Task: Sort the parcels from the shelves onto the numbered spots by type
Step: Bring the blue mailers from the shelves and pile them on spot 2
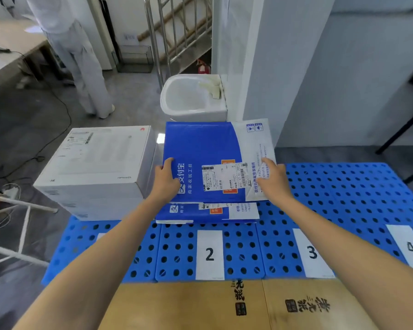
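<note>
Head cam: two blue mailers behind label 2 [209, 254]. Left hand [166, 181] and right hand [273, 178] each grip an edge of the top mailer [200, 144], right over the lower mailer [188, 214]. At least two stacked white boxes [93, 158] just left.

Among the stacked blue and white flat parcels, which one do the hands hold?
The topmost flat blue and white parcel: the left hand and right hand hold its two sides. The parcel below lies under it.
</note>
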